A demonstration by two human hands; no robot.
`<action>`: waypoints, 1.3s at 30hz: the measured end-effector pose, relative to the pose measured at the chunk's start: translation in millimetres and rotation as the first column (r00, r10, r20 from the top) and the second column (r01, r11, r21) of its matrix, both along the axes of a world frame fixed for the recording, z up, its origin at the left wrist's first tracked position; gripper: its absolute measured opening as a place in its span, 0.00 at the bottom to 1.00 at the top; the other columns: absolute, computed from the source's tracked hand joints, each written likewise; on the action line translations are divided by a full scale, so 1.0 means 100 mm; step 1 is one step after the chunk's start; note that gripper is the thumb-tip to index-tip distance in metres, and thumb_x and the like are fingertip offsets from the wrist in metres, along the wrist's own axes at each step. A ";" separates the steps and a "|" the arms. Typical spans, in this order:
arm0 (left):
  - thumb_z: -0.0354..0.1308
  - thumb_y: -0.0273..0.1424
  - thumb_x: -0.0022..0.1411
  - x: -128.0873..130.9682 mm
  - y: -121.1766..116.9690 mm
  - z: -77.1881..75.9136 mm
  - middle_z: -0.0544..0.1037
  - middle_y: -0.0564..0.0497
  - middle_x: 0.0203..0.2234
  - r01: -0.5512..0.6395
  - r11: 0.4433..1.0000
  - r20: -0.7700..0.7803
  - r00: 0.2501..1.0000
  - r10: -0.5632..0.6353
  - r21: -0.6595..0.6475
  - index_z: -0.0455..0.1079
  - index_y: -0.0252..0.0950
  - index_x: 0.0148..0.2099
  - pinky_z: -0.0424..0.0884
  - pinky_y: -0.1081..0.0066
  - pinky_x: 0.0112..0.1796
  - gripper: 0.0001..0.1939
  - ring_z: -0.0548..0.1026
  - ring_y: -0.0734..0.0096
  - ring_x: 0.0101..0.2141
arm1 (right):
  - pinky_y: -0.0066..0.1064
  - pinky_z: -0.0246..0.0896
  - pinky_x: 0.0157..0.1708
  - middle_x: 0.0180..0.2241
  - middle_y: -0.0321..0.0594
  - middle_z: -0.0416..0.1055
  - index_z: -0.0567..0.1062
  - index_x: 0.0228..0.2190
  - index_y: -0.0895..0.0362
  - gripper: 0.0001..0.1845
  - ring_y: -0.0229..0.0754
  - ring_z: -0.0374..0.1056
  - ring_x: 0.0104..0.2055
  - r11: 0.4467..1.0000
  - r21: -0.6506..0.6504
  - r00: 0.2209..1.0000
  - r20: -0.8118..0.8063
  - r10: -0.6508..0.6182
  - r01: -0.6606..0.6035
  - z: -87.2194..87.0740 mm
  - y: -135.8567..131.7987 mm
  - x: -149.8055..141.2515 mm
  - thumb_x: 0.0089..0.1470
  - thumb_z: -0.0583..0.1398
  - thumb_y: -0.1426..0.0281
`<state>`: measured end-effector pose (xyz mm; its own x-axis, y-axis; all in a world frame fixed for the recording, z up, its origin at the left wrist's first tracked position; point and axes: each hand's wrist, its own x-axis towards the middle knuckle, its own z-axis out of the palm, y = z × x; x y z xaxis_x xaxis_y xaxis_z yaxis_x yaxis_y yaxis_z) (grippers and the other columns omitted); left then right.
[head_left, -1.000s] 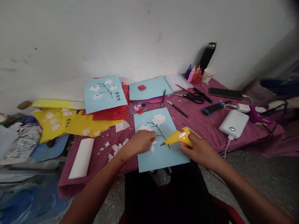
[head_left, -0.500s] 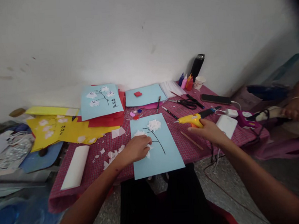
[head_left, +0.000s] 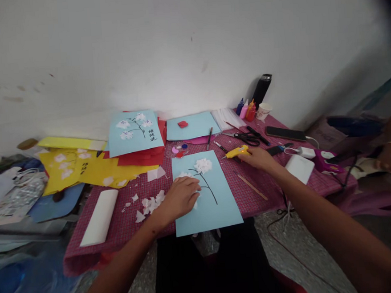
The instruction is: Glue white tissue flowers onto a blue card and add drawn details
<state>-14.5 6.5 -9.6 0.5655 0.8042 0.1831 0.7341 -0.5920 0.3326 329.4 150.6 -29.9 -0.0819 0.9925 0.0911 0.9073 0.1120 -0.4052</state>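
Observation:
In the middle of the table lies a light blue sheet (head_left: 222, 209) with a drawn dark stem and a white torn-paper flower (head_left: 203, 165). My left hand (head_left: 183, 195) rests over the sheet's left part, fingers loosely extended, partly hiding more white paper petals. Just right of the sheet, my right hand (head_left: 257, 158) is closed around a yellow hot glue gun (head_left: 237, 151), its nozzle pointing left towards the sheet. Torn white paper scraps (head_left: 152, 203) lie left of the sheet, beside my left wrist.
A white paper roll (head_left: 100, 218) lies at the left. Behind are a finished flower picture (head_left: 133, 144), scissors (head_left: 245, 137), paint bottles (head_left: 251, 111), a paper cup (head_left: 264, 110) and a black flask (head_left: 262, 88). A power bank (head_left: 300, 169), phone (head_left: 284, 133) and cables lie right. Another person's hand (head_left: 388, 157) shows at far right.
My right hand has moved the glue gun slightly left and up, away from me. My left hand stays over the petals, its fingers looser and flatter than before.

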 end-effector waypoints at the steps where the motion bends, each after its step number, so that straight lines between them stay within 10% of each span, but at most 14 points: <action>1: 0.54 0.28 0.67 0.00 0.00 -0.02 0.76 0.48 0.52 -0.006 1.000 0.020 1.000 0.006 -0.005 0.73 0.39 0.47 0.63 0.58 0.55 0.09 0.71 0.60 0.53 | 0.33 0.60 0.33 0.30 0.48 0.79 0.80 0.32 0.61 0.23 0.49 0.73 0.34 1.000 -0.011 1.000 0.026 -0.011 0.012 0.00 -0.01 -0.01 0.54 0.59 0.52; 7: 0.51 0.27 0.68 -0.11 -0.03 0.06 0.77 0.46 0.52 -0.099 0.995 0.166 0.982 0.092 0.033 0.73 0.39 0.49 0.65 0.59 0.56 0.12 0.72 0.63 0.54 | 0.38 0.61 0.39 0.39 0.58 0.78 0.78 0.40 0.63 0.25 0.56 0.73 0.43 0.995 0.093 0.964 0.263 -0.047 0.023 0.23 -0.29 -0.19 0.59 0.56 0.54; 10: 0.51 0.28 0.68 -0.31 -0.33 0.15 0.77 0.46 0.50 -0.255 0.965 0.272 0.935 0.228 0.067 0.73 0.40 0.48 0.66 0.58 0.54 0.11 0.73 0.62 0.52 | 0.38 0.62 0.42 0.41 0.54 0.77 0.77 0.42 0.61 0.21 0.53 0.72 0.44 0.969 0.236 0.991 0.131 0.035 -0.066 0.31 -0.69 -0.24 0.62 0.54 0.57; 15: 0.47 0.25 0.62 -0.78 -1.22 -0.01 0.72 0.52 0.25 -0.672 0.740 0.610 0.580 0.539 -0.014 0.65 0.41 0.28 0.70 0.66 0.34 0.11 0.72 0.66 0.30 | 0.37 0.65 0.36 0.36 0.44 0.79 0.78 0.40 0.55 0.20 0.48 0.74 0.35 0.982 0.186 0.972 -0.222 0.076 -0.034 -0.06 -1.56 -0.14 0.59 0.57 0.53; 20: 0.49 0.29 0.61 -1.15 -1.57 -0.18 0.66 0.56 0.20 -0.784 0.547 0.568 0.318 0.759 -0.293 0.65 0.40 0.28 0.63 0.71 0.25 0.10 0.66 0.69 0.23 | 0.41 0.70 0.38 0.35 0.41 0.80 0.79 0.37 0.51 0.19 0.52 0.77 0.35 0.987 0.016 0.911 -0.389 -0.140 0.159 -0.43 -2.07 -0.11 0.54 0.60 0.50; 24: 0.55 0.37 0.64 -1.32 -1.29 -0.07 0.78 0.52 0.33 -0.788 0.570 0.407 0.453 0.793 -0.233 0.73 0.39 0.39 0.71 0.68 0.38 0.09 0.75 0.65 0.35 | 0.45 0.70 0.40 0.34 0.40 0.80 0.79 0.36 0.50 0.21 0.54 0.77 0.35 0.987 -0.023 0.903 -0.400 -0.155 0.159 -0.36 -2.15 -0.25 0.52 0.60 0.47; 32: 0.51 0.25 0.63 -1.49 -0.66 -0.10 0.78 0.47 0.40 -0.561 0.820 0.112 0.813 0.571 -0.111 0.73 0.37 0.50 0.70 0.62 0.48 0.15 0.74 0.63 0.44 | 0.45 0.72 0.42 0.35 0.41 0.80 0.79 0.35 0.49 0.18 0.54 0.77 0.37 1.000 0.015 0.894 -0.448 0.001 0.006 -0.32 -2.30 -0.54 0.53 0.60 0.50; 39: 0.54 0.29 0.63 -1.46 -0.53 -0.07 0.77 0.49 0.33 -0.479 0.856 0.062 0.865 0.498 -0.195 0.74 0.37 0.36 0.68 0.65 0.43 0.07 0.73 0.65 0.38 | 0.42 0.74 0.39 0.37 0.41 0.80 0.78 0.35 0.48 0.13 0.53 0.77 0.38 0.994 -0.005 0.892 -0.441 0.097 -0.110 -0.40 -2.41 -0.64 0.56 0.59 0.55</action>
